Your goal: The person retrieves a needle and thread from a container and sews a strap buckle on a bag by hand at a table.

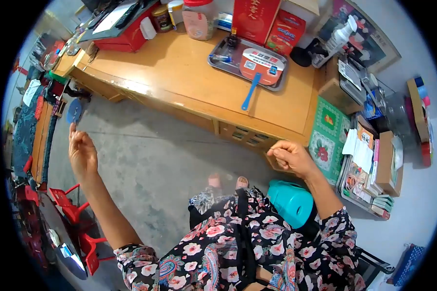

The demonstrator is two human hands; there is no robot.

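Thin dark sliver: a fine, short dark line (271, 149) at the fingertips of the right hand (295, 157); it is too slight for its material to show, and whether it is a needle or a bit of thread cannot be told.
Sliver's place: at the pinch of thumb and index finger, in view over the front of the yellow-brown wooden desk (179, 68), near its right-hand corner.
Sliver's direction: its free end points left, towards the left hand's side; its long axis lies nearly level across the view.
Right hand: clenched, the thumb pressed to the bent index finger, gripping the sliver; a teal plastic tub-like object (287, 199) shows below the wrist.
Left hand: raised well apart at the far left (85, 153), index finger extended away from the body, other fingers curled; whether it grips anything cannot be told.
Blue round object: just beyond the left index fingertip in view (74, 110), apparently down by the floor; its kind is unclear.
Hidden parts: the right hand's lower fingers fold out of sight, the sliver's inner end disappears into the grip, and the lens's dark border cuts off the room's edges.
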